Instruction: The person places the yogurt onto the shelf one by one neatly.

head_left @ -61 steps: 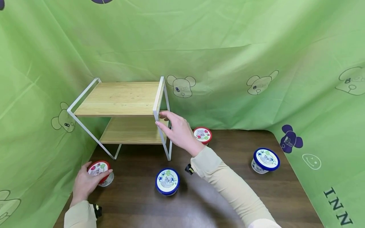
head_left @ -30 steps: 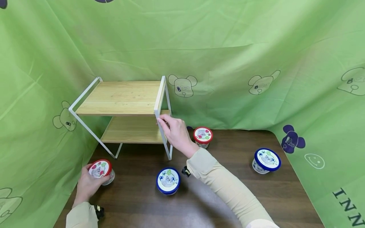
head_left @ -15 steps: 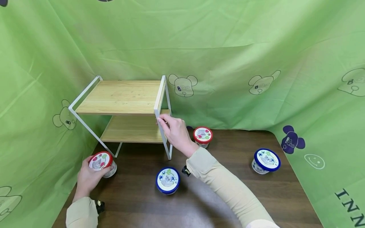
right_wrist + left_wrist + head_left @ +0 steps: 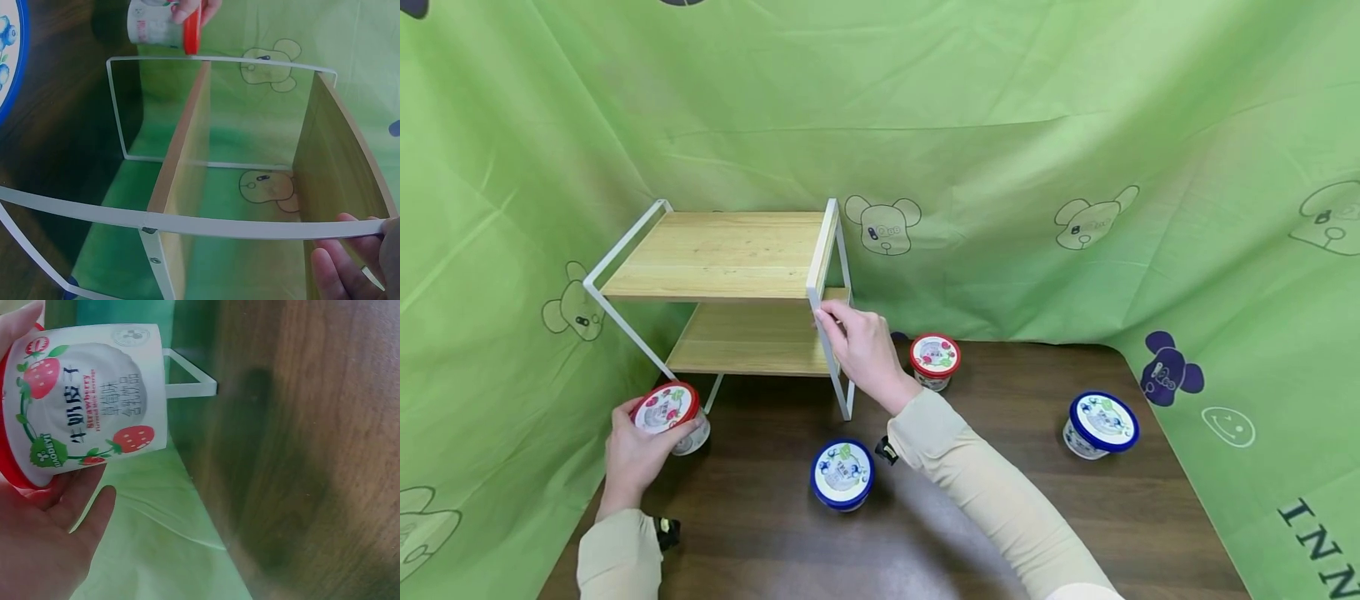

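My left hand (image 4: 638,457) grips a strawberry milk drink tub (image 4: 666,407) with a red lid by its lid. In the left wrist view the tub (image 4: 94,394) is held above the table, its base apart from the wood. Beside it stands a two-tier shelf (image 4: 722,254) of light wood boards on a white metal frame. My right hand (image 4: 867,354) pinches the shelf's right front upright just below the top board. In the right wrist view, fingers (image 4: 340,265) curl round the white frame bar (image 4: 262,229).
A blue-lidded tub (image 4: 842,475) stands in front of the shelf, another blue-lidded tub (image 4: 1101,425) at the right. A second red-lidded tub (image 4: 935,360) is behind my right wrist. Green cloth (image 4: 985,208) surrounds the dark wood table (image 4: 1000,500).
My left hand has lifted the red-lidded tub off the table and moved it forward toward the shelf's left front leg. My right hand's fingers have closed on the shelf upright.
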A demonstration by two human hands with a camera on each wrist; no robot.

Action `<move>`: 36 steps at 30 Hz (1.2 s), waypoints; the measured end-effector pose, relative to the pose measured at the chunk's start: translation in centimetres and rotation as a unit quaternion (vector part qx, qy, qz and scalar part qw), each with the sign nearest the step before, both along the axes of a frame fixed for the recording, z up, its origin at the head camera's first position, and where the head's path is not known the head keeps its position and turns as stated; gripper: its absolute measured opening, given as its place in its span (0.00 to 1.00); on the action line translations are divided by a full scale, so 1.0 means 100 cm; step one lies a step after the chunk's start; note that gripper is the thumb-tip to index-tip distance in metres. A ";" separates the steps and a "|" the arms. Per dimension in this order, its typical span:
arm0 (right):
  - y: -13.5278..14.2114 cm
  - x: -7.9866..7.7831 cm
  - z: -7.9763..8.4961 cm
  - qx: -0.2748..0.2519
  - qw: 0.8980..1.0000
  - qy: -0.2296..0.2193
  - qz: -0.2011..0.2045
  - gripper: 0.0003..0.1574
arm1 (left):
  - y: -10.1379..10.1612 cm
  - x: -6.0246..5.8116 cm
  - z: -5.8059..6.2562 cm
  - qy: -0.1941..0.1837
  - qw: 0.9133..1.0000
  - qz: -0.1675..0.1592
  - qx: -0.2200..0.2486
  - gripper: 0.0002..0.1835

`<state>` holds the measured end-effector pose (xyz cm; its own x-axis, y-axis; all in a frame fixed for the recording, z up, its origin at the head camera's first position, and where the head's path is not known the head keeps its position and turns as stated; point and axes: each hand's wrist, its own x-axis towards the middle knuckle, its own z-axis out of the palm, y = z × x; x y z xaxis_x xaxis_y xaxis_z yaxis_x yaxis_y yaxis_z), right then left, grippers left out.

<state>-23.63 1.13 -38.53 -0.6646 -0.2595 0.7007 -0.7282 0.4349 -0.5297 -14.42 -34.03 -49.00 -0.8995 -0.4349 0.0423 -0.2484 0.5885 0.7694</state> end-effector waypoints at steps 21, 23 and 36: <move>0.000 0.000 0.000 0.001 1.000 -0.001 0.002 0.12 | 0.012 -0.002 0.033 0.076 0.995 0.051 0.028 0.50; 0.000 0.000 0.000 0.005 1.000 -0.001 0.000 0.11 | 0.013 -0.001 0.036 0.085 0.994 0.057 0.026 0.50; 0.000 0.000 0.001 0.004 1.000 -0.002 0.002 0.11 | 0.021 -0.001 0.060 0.135 0.986 0.084 0.049 0.48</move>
